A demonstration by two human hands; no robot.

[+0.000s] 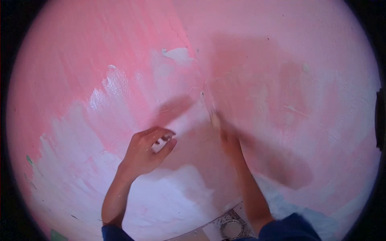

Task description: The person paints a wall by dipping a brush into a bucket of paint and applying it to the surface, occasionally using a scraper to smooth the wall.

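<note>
My right hand (229, 141) is closed around what looks like a paintbrush (215, 120). Only its pale end shows past my fingers, blurred, close to the corner line where two wall faces meet. My left hand (149, 149) hangs in front of the left face, thumb and fingers curved apart, holding nothing. Pink paint covers the upper part of the wall (120, 32), with streaky whitish paint lower down. A glossy wet-looking patch (114, 84) lies up and left of my left hand.
A bare whitish patch (179, 55) breaks the pink beside the corner. Below, at the wall's foot, patterned floor tile (231, 225) shows a round motif. Shadows of my arms and head fall across the right wall face (337, 120). A green scrap (29, 160) is at far left.
</note>
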